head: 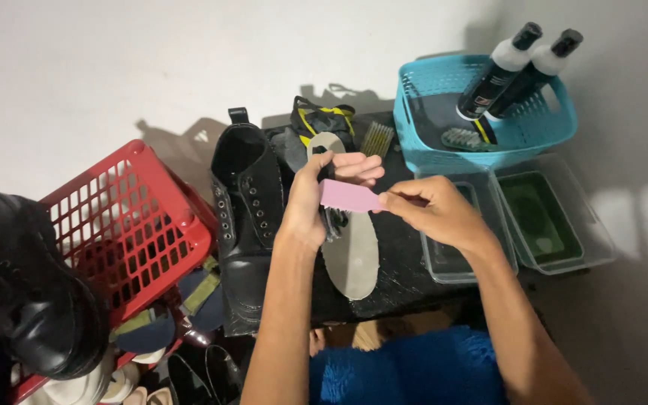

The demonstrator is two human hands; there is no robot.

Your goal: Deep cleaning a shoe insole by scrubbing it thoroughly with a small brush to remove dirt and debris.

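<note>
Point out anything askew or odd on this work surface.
The red basket sits tilted at the left, one corner raised. The black boot has empty eyelets, no laces. Both bottles lean in the blue basket. No spill shows.

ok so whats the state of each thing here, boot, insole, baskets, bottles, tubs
black boot: upright on the dark mat, unlaced, eyelets bare
insole: out of the boot, lying flat
pink block: pinched between left hand and right hand
blue basket: upright, holds bottles and a brush
two bottles: capped, leaning
clear tubs: open, no lids
red basket: tilted
</note>
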